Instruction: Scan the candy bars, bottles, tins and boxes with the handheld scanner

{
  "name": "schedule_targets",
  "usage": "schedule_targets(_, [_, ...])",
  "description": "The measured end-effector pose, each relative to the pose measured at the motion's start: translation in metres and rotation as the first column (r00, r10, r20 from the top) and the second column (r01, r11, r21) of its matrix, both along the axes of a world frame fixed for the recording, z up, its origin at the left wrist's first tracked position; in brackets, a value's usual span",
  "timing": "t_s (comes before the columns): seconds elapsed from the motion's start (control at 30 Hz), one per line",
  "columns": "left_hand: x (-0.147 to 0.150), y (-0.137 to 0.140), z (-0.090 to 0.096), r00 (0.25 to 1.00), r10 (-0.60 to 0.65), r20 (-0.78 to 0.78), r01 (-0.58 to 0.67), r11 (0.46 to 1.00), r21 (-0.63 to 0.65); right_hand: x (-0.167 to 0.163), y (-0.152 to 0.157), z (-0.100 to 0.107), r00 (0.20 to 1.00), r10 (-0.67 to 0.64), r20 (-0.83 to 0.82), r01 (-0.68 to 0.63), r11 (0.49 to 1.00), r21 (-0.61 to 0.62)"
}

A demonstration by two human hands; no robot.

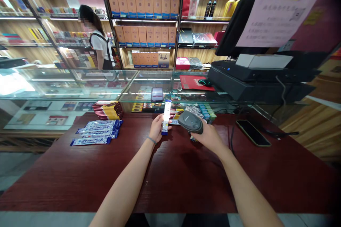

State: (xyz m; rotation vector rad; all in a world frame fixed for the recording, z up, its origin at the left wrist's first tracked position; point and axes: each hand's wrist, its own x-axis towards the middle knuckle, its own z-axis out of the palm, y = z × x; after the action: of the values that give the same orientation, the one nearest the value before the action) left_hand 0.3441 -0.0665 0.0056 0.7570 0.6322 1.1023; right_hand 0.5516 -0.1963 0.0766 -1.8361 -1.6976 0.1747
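My left hand is closed on a slim white and blue packet, held upright above the dark red table. In my right hand is a black barcode scanner, its head pointing left toward the packet. To the left lies a loose pile of similar blue and white packets. Behind that pile stands a stack of red and yellow packs. Several small cans or rolls sit behind the scanner, partly hidden by it.
A phone lies at the right beside cables. Beyond it stand a black cash register and a monitor. A glass counter borders the table's far side, with a mouse on a red mat. Behind the counter a person stands near shelves.
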Motion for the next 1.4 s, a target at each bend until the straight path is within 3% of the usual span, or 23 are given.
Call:
schedule_targets(0.27, [-0.001, 0.0, 0.005, 0.997, -0.029, 0.066, 0.027, 0.999, 0.025, -0.019, -0.001, -0.001, 0.98, 0.032, -0.194, -0.024, 0.999, 0.042])
schedule_targets(0.4, [-0.015, 0.011, 0.025, 0.994, 0.107, 0.034, -0.109, 0.992, 0.068, -0.035, 0.0, -0.004, 0.969, 0.018, -0.247, 0.006, 0.995, 0.096])
schedule_targets(0.47, [-0.031, 0.016, 0.038, 0.979, 0.2, -0.043, -0.19, 0.968, 0.162, -0.043, 0.001, -0.006, 0.962, 0.045, -0.268, -0.006, 0.99, 0.144])
schedule_targets(0.57, [-0.07, 0.018, 0.054, 0.901, 0.365, -0.233, -0.232, 0.862, 0.451, -0.054, 0.003, -0.01, 0.957, 0.102, -0.272, -0.06, 0.985, 0.159])
schedule_targets(0.67, [-0.122, 0.009, 0.059, 0.707, 0.572, -0.415, -0.114, 0.672, 0.732, -0.064, 0.003, -0.015, 0.96, 0.137, -0.243, -0.117, 0.989, 0.094])
schedule_targets(0.73, [-0.16, 0.0, 0.056, 0.528, 0.7, -0.481, 0.012, 0.56, 0.828, -0.072, 0.003, -0.017, 0.963, 0.147, -0.226, -0.139, 0.989, 0.052])
schedule_targets(0.83, [-0.215, -0.012, 0.047, 0.336, 0.791, -0.511, 0.176, 0.481, 0.859, -0.081, 0.002, -0.019, 0.965, 0.172, -0.199, -0.173, 0.985, 0.015])
schedule_targets(0.97, [-0.274, -0.02, 0.033, 0.129, 0.807, -0.576, 0.378, 0.497, 0.781, -0.09, 0.001, -0.02, 0.96, 0.228, -0.164, -0.23, 0.973, 0.007])
schedule_targets(1.1, [-0.308, -0.024, 0.019, -0.028, 0.806, -0.591, 0.464, 0.534, 0.707, -0.096, -0.001, -0.027, 0.955, 0.283, -0.093, -0.282, 0.959, 0.025])
schedule_targets(1.27, [-0.325, -0.027, 0.006, -0.107, 0.782, -0.614, 0.479, 0.581, 0.658, -0.105, -0.002, -0.034, 0.927, 0.374, -0.016, -0.374, 0.927, -0.015])
schedule_targets(1.4, [-0.33, -0.025, -0.001, -0.103, 0.757, -0.645, 0.461, 0.611, 0.644, -0.109, -0.002, -0.034, 0.906, 0.423, 0.004, -0.423, 0.906, -0.028])
